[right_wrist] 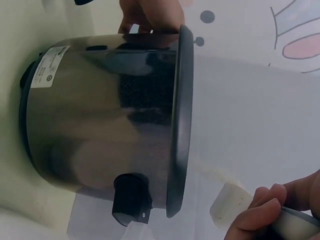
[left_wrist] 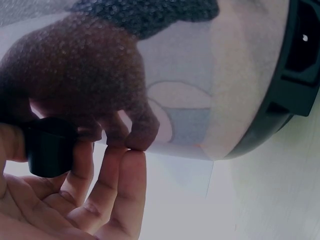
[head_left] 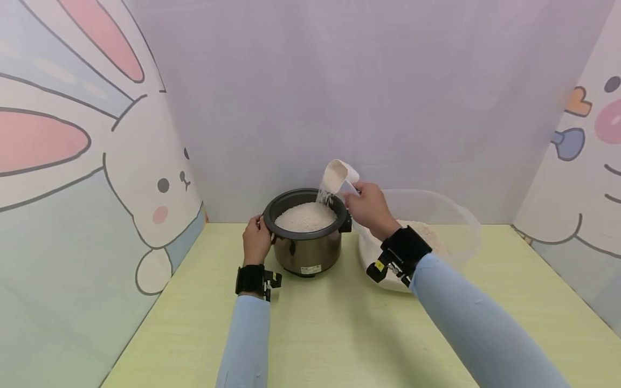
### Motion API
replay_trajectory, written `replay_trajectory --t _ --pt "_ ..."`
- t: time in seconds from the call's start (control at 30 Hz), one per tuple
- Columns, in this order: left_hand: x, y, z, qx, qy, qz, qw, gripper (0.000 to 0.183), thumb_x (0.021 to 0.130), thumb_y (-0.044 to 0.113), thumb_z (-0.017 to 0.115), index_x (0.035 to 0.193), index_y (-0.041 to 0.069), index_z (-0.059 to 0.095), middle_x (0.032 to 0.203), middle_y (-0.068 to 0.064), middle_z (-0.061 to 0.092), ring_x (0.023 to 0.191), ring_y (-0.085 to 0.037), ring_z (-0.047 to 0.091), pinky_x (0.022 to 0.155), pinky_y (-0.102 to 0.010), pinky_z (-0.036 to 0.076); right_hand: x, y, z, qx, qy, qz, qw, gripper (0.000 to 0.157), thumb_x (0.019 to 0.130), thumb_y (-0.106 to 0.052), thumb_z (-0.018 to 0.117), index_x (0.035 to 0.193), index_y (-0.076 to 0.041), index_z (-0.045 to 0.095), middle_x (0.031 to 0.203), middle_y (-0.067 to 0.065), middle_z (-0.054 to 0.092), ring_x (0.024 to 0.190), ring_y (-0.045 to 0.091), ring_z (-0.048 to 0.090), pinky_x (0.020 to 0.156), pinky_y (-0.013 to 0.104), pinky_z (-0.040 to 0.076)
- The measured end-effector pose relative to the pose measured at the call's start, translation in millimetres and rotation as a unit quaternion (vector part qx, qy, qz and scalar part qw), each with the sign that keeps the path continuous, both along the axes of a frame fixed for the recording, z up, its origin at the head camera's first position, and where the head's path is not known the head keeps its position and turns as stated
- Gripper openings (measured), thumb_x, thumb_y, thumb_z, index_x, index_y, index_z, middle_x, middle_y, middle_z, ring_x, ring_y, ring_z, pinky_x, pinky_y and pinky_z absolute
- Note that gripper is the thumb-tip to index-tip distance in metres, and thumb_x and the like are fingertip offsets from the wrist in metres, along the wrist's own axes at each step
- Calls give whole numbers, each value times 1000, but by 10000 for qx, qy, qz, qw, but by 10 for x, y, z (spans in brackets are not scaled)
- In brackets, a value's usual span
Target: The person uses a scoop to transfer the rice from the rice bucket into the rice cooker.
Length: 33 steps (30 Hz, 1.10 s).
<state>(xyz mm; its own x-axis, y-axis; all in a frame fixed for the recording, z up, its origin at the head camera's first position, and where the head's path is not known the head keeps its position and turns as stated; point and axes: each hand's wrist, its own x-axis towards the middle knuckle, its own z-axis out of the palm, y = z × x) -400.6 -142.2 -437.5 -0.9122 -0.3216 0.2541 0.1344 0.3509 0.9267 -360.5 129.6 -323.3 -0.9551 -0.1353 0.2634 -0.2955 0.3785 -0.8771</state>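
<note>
A rice cooker (head_left: 307, 253) with a shiny brown body and dark rim stands on the table, its lid off and white rice (head_left: 306, 216) inside. My left hand (head_left: 256, 240) holds its left side; in the left wrist view the thumb and fingers are around the black side handle (left_wrist: 50, 147), fingertips against the body. Above the cooker's right rim, my right hand (head_left: 371, 210) grips a white measuring scoop (head_left: 338, 175) by its handle. The scoop is tipped to the left, and rice grains (head_left: 324, 197) fall from it into the cooker. The scoop also shows in the right wrist view (right_wrist: 229, 205).
A large translucent tub (head_left: 468, 234) with more rice (head_left: 419, 234) stands right of the cooker, partly hidden by my right forearm. A plain pale wall (head_left: 349, 81) rises behind the table (head_left: 310, 328). Side panels with cartoon rabbits (head_left: 145, 188) flank it.
</note>
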Motion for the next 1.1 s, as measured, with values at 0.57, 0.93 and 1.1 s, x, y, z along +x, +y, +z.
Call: replay_trajectory --t 0.57,0.93,1.1 --pt "-2 1 -22 30 -41 -16 10000 45 111 28 41 139 -4 55 128 -25 63 112 -37 60 90 -49 50 15 -88 -42 744 608 94 9953 30 108 -14 46 126 3 62 103 18 63 62 21 44 60 36 38" --pt "-12 20 -28 67 -76 -57 9999 45 112 28 40 140 -3 55 120 -23 64 103 -32 60 83 -44 51 -15 -165 15 1591 1556 173 9748 26 107 -10 48 124 5 62 97 19 65 73 27 56 70 40 44" --pt "-14 14 -22 56 -46 -23 10000 45 112 30 40 140 -2 55 119 -22 64 100 -31 60 80 -42 51 -38 -178 -12 1964 1848 264 9626 35 107 -7 49 139 8 54 112 25 67 86 33 64 76 46 50"
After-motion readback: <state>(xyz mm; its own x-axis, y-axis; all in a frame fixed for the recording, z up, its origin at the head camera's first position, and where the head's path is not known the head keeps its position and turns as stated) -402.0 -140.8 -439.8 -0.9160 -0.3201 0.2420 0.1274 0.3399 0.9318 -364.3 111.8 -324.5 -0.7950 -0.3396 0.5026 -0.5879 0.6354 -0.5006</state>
